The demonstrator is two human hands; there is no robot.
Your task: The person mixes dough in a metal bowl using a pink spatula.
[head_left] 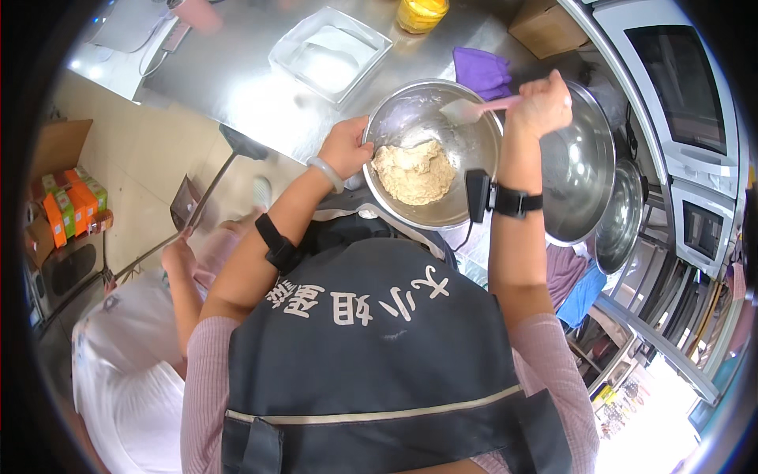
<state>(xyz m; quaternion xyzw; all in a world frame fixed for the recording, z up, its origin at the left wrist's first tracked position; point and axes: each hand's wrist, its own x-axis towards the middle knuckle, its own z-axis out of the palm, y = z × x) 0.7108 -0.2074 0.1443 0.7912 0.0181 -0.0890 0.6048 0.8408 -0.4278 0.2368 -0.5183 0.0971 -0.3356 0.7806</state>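
A steel mixing bowl stands at the table's near edge with a lump of pale, rough dough in it. My left hand grips the bowl's left rim, thumb inside and fingers outside. In my right hand is a spatula with a pink handle, its fingers wrapped round the handle's end. The pale blade lies over the bowl's far right part, apart from the dough and slightly blurred.
Larger steel bowls sit to the right. Beyond are a white square container, a yellow jar, a purple cloth and a cardboard box. Ovens line the right. At left, another person holds a long-handled dustpan.
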